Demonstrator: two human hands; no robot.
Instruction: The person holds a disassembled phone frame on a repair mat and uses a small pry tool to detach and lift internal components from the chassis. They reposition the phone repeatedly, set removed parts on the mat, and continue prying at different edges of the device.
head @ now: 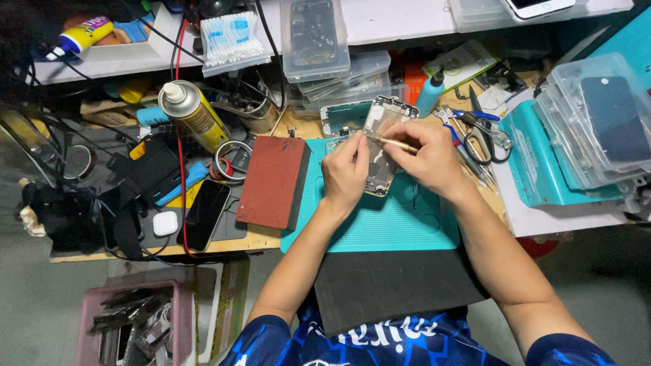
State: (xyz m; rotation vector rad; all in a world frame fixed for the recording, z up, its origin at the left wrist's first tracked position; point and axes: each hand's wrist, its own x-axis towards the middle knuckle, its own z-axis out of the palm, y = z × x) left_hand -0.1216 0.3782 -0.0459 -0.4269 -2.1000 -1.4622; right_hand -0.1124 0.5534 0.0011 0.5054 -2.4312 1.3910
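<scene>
Workbench (515, 217) clutter fills the view, and in the middle of it lies a teal mat (386, 224) with a dark sheet (393, 285) hanging from its near edge over the person's lap. Left of the mat sits a reddish-brown pad (272, 181), and beyond that a spray can (193, 115) on its side and a dark phone (205, 213) lying flat. On the right, clear plastic trays (597, 122) rest on a teal box (542, 163), with scissors (483, 135) near them. Over the far part of the mat the left hand (344, 175) grips an opened phone frame (381, 146), fingers closed on its left edge and holding it tilted. The right hand (428, 157) pinches a thin pale tool (397, 143), fingertips tight together on the shaft, its tip touching the inside of the frame. As far as can be judged, the work is partway through: the frame is already open, with no screen or cover on the side that shows, and a separate framed panel (346, 116) lies just behind it, so the stripping seems well along. What remains inside is too small to tell, and nothing looks refitted yet.
</scene>
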